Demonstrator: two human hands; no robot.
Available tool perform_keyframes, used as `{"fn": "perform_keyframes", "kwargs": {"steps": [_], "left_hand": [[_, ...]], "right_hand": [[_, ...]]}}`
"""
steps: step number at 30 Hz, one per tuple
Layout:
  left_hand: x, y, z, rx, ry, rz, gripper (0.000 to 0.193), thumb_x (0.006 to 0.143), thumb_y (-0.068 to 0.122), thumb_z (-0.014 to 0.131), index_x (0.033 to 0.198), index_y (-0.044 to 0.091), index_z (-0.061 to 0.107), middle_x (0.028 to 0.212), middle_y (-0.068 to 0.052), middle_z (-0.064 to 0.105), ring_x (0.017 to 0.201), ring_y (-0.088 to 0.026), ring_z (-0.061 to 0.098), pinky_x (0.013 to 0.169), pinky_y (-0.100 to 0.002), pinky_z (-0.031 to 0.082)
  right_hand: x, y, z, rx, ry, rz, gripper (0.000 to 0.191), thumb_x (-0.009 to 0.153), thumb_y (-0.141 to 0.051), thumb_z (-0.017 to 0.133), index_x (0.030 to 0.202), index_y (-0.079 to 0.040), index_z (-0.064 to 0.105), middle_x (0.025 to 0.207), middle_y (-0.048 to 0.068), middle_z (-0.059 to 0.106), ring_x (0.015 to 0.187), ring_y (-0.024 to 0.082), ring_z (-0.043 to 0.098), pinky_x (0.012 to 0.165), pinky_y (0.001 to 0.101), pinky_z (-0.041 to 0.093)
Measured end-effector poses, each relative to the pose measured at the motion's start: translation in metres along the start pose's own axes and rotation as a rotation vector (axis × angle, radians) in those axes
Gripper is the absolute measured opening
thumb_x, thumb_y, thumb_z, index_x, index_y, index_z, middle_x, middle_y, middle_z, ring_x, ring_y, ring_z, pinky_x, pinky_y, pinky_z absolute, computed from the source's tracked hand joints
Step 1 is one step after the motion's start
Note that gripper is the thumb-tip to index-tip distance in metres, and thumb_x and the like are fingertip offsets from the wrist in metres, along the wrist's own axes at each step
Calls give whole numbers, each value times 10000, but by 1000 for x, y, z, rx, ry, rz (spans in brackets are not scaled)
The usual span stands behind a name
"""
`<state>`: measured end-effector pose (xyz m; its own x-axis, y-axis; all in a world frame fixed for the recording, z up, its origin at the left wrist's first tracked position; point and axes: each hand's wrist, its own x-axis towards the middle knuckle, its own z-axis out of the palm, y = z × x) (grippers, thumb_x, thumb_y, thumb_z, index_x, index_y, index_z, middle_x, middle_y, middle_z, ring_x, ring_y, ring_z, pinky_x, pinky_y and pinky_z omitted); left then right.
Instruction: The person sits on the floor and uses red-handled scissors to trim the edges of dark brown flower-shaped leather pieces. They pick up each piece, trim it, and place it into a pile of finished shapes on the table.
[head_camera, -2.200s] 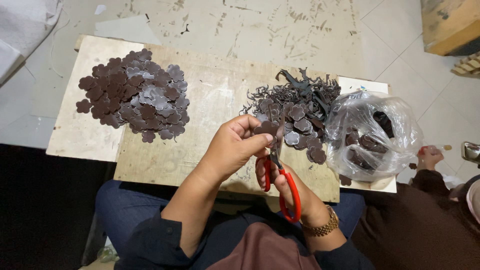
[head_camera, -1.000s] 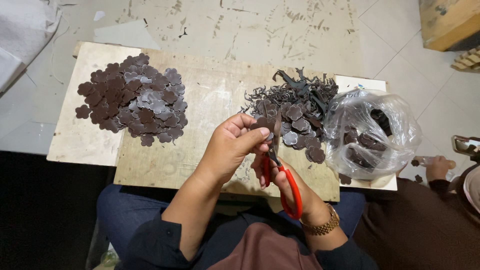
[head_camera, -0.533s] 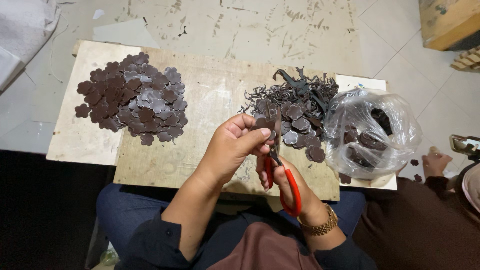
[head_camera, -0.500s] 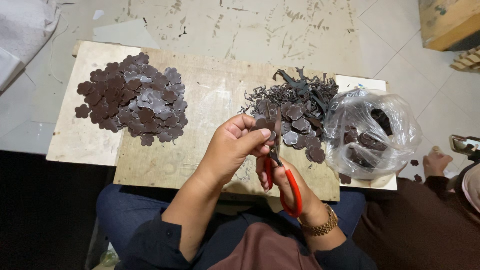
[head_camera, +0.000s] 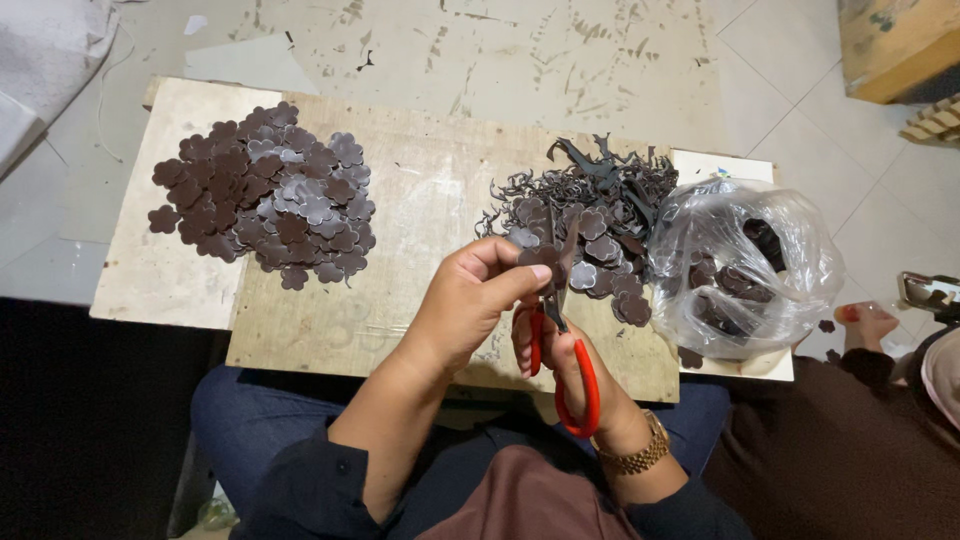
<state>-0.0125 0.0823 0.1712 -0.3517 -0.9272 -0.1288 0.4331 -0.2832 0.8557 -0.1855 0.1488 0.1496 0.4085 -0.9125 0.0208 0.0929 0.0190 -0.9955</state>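
Observation:
My left hand (head_camera: 468, 305) pinches a small dark brown flower-shaped piece (head_camera: 541, 257) over the near edge of a wooden board (head_camera: 420, 210). My right hand (head_camera: 570, 365) grips red-handled scissors (head_camera: 562, 350), their blades pointing up at that piece. A heap of finished brown flower shapes (head_camera: 270, 195) lies on the board at the left. Another heap of flower pieces mixed with thin dark offcuts (head_camera: 595, 215) lies just beyond my hands.
A clear plastic bag (head_camera: 745, 265) holding more dark pieces sits on the board's right end. Another person in dark brown clothing (head_camera: 850, 440) sits at the right, a bare foot (head_camera: 868, 322) showing. A wooden box (head_camera: 900, 45) stands at the far right on the tiled floor.
My hands stay in place with small motions of the scissors around the piece. The other person's foot at the right has shifted slightly.

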Motion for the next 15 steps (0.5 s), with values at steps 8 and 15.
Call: {"fn": "perform_keyframes", "kwargs": {"steps": [8, 15], "left_hand": [[3, -6, 4, -22, 12, 60, 102, 923, 75, 730, 857, 44, 658, 814, -18, 702, 754, -76, 623, 717, -258, 524], [4, -10, 4, 0, 23, 75, 84, 920, 77, 745, 860, 49, 693, 818, -14, 706, 768, -81, 625, 743, -258, 525]], "right_hand": [[1, 6, 1, 31, 60, 26, 648, 1025, -692, 398, 1013, -52, 504, 880, 19, 462, 774, 120, 453, 691, 270, 429], [0, 13, 4, 110, 116, 57, 594, 1015, -655, 454, 1018, -62, 494, 840, 4, 435, 720, 103, 415, 639, 254, 400]]}}
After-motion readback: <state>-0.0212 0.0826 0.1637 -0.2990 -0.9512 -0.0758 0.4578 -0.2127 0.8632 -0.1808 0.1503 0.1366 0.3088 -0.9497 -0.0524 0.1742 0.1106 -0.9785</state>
